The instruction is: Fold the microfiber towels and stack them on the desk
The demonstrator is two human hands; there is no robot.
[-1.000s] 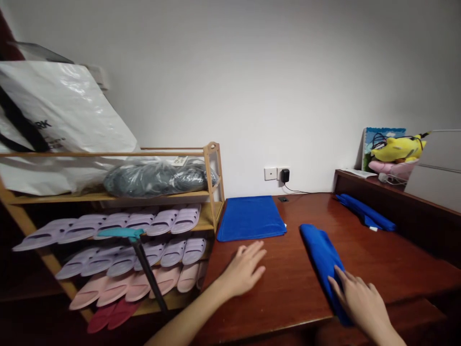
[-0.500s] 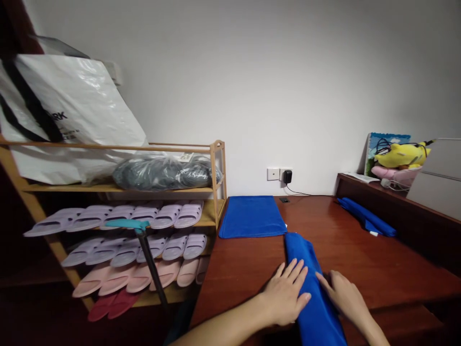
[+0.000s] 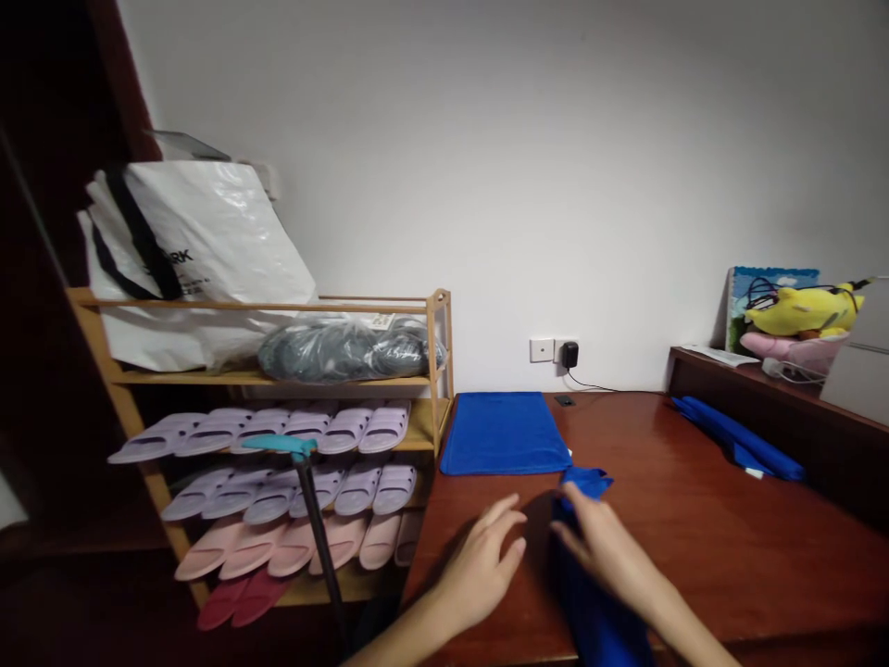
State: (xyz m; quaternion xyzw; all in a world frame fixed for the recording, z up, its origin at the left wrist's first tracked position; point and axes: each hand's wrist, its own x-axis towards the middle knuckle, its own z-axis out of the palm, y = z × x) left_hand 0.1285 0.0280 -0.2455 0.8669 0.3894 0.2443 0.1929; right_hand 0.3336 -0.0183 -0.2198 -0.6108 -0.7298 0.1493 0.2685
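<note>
Flat blue cloth [image 3: 507, 434] is laid out; front blue strip [image 3: 606, 625], on the desk [image 3: 736, 565] under your right hand [image 3: 611, 547], isn't flat yet. Left hand [image 3: 479, 567] empty, fingers loose; can't tell if right grips.

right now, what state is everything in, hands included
left hand, open, holding nothing
right hand, on the near blue cloth, grip unclear
near blue cloth, long and narrow, partly hidden
squarish blue cloth, folded flat
far-right blue cloth, folded narrow
black power adapter, plugged in
white tote bag, upright
grey bundle, wrapped in clear plastic
lilac slippers, in rows
yellow plush toy, lying down
</note>
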